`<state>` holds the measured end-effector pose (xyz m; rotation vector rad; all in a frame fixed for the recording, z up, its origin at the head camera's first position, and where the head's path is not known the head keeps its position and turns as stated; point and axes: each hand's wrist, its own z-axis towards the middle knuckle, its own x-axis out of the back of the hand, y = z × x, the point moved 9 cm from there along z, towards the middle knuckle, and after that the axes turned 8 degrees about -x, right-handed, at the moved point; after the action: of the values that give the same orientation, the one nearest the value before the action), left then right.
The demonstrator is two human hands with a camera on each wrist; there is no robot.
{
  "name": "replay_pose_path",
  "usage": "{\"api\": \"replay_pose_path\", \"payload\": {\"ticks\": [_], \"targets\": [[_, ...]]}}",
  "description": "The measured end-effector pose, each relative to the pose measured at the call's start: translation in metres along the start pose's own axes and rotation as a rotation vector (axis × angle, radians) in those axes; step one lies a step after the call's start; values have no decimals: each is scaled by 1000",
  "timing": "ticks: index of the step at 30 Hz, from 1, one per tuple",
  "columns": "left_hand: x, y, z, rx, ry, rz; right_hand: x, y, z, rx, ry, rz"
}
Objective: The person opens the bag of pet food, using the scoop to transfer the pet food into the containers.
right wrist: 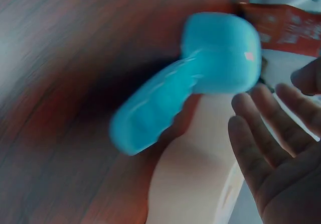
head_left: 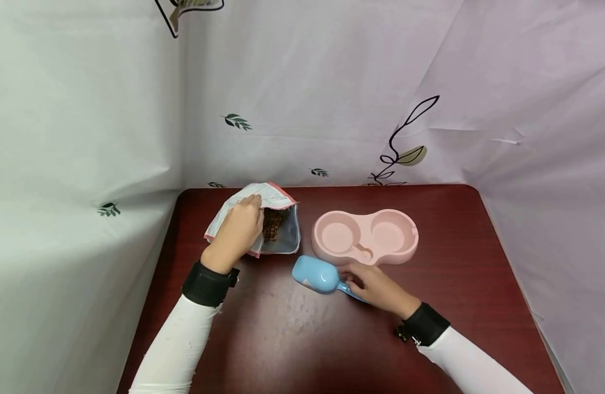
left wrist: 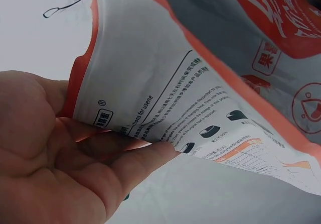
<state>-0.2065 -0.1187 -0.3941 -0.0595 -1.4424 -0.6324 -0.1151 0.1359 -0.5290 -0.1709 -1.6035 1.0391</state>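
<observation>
My left hand [head_left: 237, 225] grips the edge of a white and red printed bag [left wrist: 145, 68]. The bag lies at the back left of the table with its mouth open, and brown kibble [head_left: 271, 224] shows inside. In the left wrist view the fingers are bent at the bag's edge. A blue scoop [head_left: 316, 273] lies in front of the pink double bowl [head_left: 362, 219], its handle pointing right. Over that handle hovers my right hand [head_left: 373, 285]. In the right wrist view its fingers [right wrist: 281, 128] are spread, with the scoop's handle [right wrist: 150, 113] outside them.
The pink bowl has two round hollows and stands just behind the scoop, to the right of the bag. Pale curtains [head_left: 302, 93] with leaf prints hang behind and beside the dark red table [head_left: 283, 350]. Both wrists wear black bands [head_left: 207, 284].
</observation>
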Motion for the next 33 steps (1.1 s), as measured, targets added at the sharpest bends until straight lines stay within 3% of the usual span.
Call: {"api": "replay_pose_path", "payload": {"ticks": [13, 22, 28, 33], "targets": [[-1, -3, -4, 11, 25, -31, -35, 9, -18, 52, 2, -444], [-6, -6, -2, 47, -32, -58, -45, 8, -17, 130, 97, -557], [-8, -3, -1, 40, -50, -39, -41, 3, -19, 188, 160, -542], [-7, -3, 0, 44, -46, -45, -36, -2, -18, 193, 146, -514]]}}
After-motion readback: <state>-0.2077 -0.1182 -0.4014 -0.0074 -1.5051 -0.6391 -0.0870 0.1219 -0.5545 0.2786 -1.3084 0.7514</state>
